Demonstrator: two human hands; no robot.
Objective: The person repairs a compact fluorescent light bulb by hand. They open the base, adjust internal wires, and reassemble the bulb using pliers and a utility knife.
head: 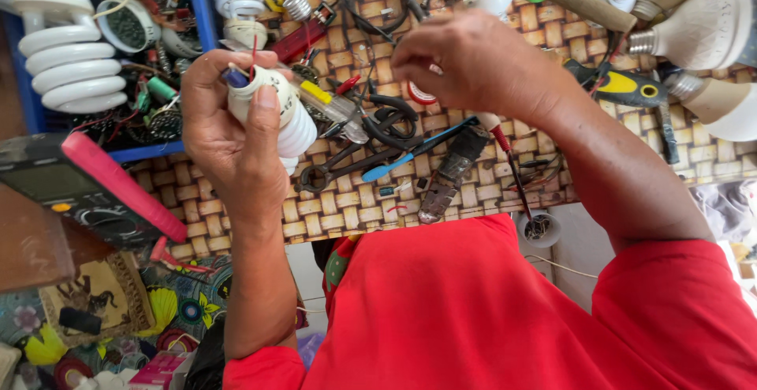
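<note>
Red sleeve; left hand grips spiral bulb; blue tray holds bulb parts.

Cluttered repair bench seen from above.
A woven mat covers the table; a blue tray sits beside it, under bright even light.

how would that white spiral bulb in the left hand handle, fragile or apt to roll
Probably fragile: the spiral bulb ends in thin coiled glass tubing, exposed past the left hand. Likely light for its size, being hollow tube on a plastic base. Laid on the woven mat, its round body might roll.
</note>
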